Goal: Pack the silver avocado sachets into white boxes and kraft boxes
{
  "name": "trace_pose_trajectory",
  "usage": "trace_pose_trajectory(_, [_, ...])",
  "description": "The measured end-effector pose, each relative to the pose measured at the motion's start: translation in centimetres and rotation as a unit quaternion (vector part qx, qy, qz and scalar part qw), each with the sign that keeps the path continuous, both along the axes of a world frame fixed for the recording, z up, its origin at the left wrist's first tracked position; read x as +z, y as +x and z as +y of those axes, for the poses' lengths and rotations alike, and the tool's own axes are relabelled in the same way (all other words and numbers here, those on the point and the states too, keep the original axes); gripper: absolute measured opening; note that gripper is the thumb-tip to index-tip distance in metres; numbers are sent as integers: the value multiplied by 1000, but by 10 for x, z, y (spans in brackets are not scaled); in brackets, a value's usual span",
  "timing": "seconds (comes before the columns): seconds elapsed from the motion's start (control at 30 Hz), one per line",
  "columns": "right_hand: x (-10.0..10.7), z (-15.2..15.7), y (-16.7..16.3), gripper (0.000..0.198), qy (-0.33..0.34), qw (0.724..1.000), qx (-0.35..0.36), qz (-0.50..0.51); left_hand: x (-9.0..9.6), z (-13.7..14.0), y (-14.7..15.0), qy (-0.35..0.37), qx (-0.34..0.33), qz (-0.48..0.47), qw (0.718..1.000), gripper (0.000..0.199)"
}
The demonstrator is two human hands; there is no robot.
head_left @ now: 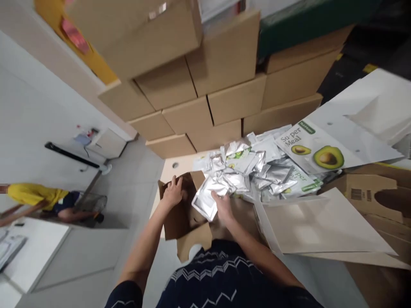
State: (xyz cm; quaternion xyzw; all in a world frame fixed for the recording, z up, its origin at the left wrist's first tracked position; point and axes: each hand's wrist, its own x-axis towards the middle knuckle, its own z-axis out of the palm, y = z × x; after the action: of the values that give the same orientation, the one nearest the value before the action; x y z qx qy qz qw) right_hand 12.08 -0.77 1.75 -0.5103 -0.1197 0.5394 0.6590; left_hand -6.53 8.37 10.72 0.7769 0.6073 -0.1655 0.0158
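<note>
An opened cardboard box (175, 224) stands at the table's near left, its flaps folded out. My left hand (173, 192) grips its upper edge, fingers bent over the cardboard. Over the box's right side, my right hand (223, 207) holds a flat silver foil pouch (205, 203) between thumb and fingers. A heap of similar foil pouches (276, 175) lies just beyond and to the right of that hand. Some printed packets show among them. The bottom of the box is mostly hidden in shadow and behind the pouch.
Stacked cardboard cartons (189, 117) form a wall behind the table (167, 171). On the right lie a white "Su-per Meal" printed box (327, 145), an open white box (324, 222) and cut brown cardboard (369, 192). A person in a yellow top (35, 194) is at far left.
</note>
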Motion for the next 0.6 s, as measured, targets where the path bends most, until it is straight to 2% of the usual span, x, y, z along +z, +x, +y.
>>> trace_pose_trajectory(0.13, [-5, 2, -7, 32, 28, 997, 3, -71, -9, 51, -11, -7, 7, 29, 1000, 80])
trace_pose_trajectory(0.27, [1, -3, -8, 28, 41, 992, 13, -117, -14, 73, -5, -46, 14, 39, 998, 79])
trace_pose_trajectory(0.4, [20, -14, -2, 24, 52, 990, 57, -120, -16, 69, 12, -46, 30, 45, 997, 62])
trace_pose_trajectory(0.5, [33, -15, 7, 20, 68, 987, 80, -121, -11, 59, 21, -23, 31, 30, 999, 71])
trace_pose_trajectory(0.6, [37, -8, 14, 19, 64, 985, 86, -132, -5, 41, 20, 16, 43, -1, 999, 77])
